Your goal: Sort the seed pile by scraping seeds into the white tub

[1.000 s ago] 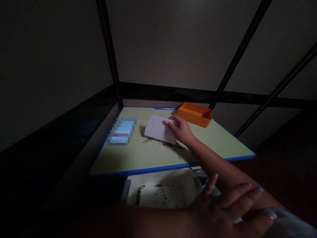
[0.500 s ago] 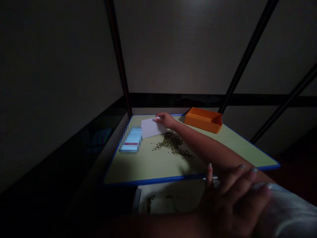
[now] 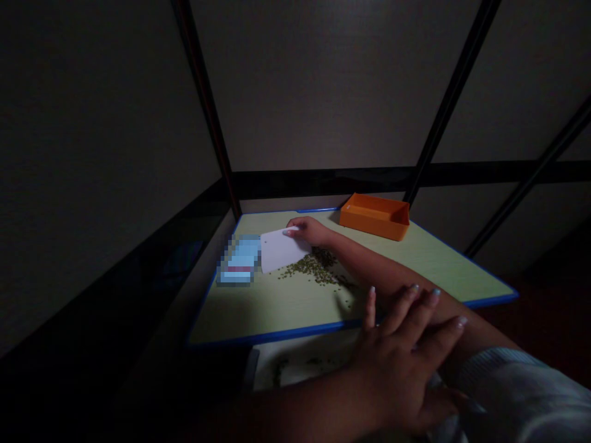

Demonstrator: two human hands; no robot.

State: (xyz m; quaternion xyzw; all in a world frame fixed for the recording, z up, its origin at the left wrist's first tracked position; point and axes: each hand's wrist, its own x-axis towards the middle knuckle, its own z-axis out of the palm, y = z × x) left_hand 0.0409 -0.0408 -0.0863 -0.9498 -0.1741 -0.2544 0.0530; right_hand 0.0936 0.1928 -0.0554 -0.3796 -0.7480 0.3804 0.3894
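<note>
My right hand (image 3: 310, 231) grips the top edge of a white plastic bench scraper (image 3: 282, 249), which lies flat on a pale green, blue-edged table (image 3: 415, 264). A loose scatter of small dark green grains (image 3: 314, 267) lies right beside the scraper's right edge. My left hand (image 3: 397, 366) is nearer to me, fingers spread, above my right forearm and the table's front edge. It holds nothing.
An orange rectangular tray (image 3: 373, 216) stands at the table's far edge. A pixelated blue object (image 3: 239, 260) lies at the left. Below the front edge is a white surface (image 3: 300, 363) with scattered grains. Dark poles and walls surround the table.
The scraper has slid left, closer to the blue object, leaving more of the grains showing. My left hand has shifted up and left over my right forearm.
</note>
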